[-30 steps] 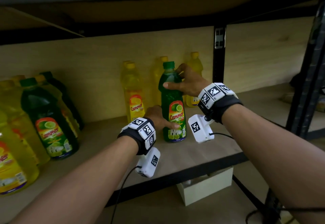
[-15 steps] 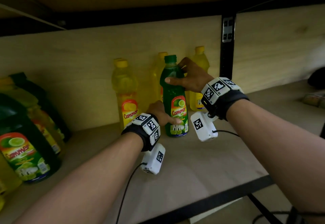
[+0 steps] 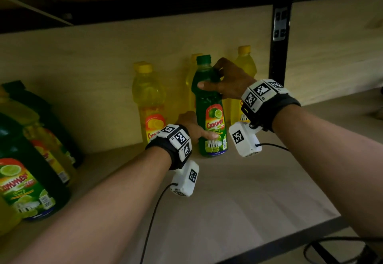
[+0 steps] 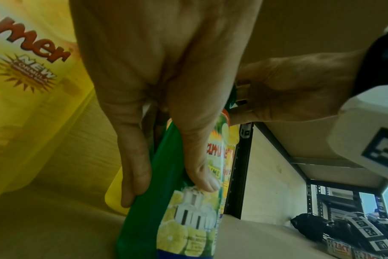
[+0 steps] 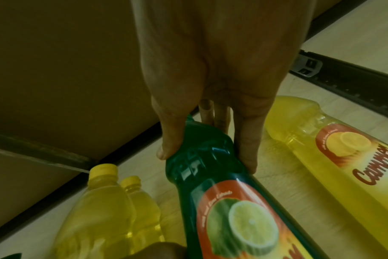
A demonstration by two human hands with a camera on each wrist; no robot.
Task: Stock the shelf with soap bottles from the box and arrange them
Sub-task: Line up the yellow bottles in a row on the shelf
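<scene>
Head view: upright green bottle (image 3: 211,106), lime label, gripped by right hand (image 3: 226,85) and left hand (image 3: 192,127)

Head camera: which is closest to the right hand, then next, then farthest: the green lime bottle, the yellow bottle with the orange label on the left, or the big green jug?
From the right hand:
1. Green lime bottle, gripped by its neck.
2. Yellow bottle with the orange label, further left along the back wall.
3. Big green jug, far left at the front.
</scene>
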